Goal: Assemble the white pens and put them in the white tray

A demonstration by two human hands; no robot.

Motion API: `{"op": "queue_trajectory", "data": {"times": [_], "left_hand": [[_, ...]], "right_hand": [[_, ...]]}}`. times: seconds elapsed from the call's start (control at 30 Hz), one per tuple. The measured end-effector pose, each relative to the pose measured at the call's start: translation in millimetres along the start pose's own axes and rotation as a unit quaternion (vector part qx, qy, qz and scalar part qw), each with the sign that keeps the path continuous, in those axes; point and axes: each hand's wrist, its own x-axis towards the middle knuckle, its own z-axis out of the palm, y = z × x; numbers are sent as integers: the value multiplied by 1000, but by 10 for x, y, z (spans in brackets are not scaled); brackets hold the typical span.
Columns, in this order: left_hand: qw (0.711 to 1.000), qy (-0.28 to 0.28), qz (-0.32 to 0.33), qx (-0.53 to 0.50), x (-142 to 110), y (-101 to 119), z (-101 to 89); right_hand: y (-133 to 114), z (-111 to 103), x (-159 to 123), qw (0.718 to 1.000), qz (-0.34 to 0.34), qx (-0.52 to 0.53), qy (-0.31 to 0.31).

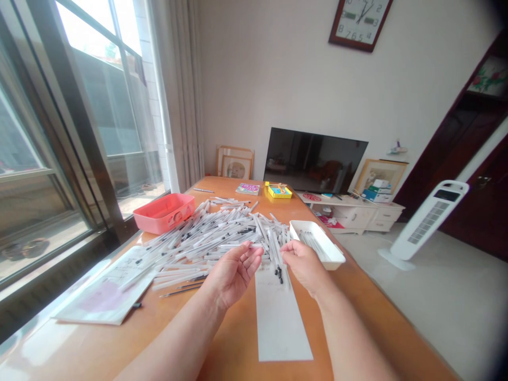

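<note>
A large pile of clear pens and pen tubes [206, 230], some with black tips, spreads over the wooden table. My left hand [237, 271] is turned palm up at its near side, fingers curled. A whitish pen tube [255, 245] appears between its thumb and forefinger. My right hand [302, 260] is closed in a pinch beside a small bunch of clear pens with black ends [279, 272]; what its fingertips hold is too small to make out. Under that bunch lies a long white paper strip [281, 330].
A white tray [337, 256] with thin tubes stands right of the pile, a red plastic basket [159, 219] at its left. A booklet [107, 293] lies front left. A yellow box [280, 193] and a magazine [248, 188] are at the far end. The table edge runs along the right.
</note>
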Motion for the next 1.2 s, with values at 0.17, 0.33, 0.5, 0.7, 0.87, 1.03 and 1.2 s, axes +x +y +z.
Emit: {"op": "queue_trajectory", "data": {"times": [0.17,0.33,0.5,0.7,0.87,1.03,1.2], "left_hand": [[1000,9,8,1,-7,28,4],[1000,10,11,1,-4,35,5],[1000,5,15,4,12,28,-8],[1000,6,15,8,11,29,-6],[1000,1,16,17,14,27,-15],[999,-12,18,29,19,23,-32],[999,-26,17,40,22,5,-48]], "right_hand": [[192,-41,48,984,-25,-173,-13],[271,42,30,961,-24,-268,-63],[240,124,35,924,-48,-374,-63],[229,156,25,906,-72,-413,-58],[218,197,24,955,-60,-283,-62],[1,228,-49,998,-34,34,-49],[-174,226,-138,986,-39,155,-38]]}}
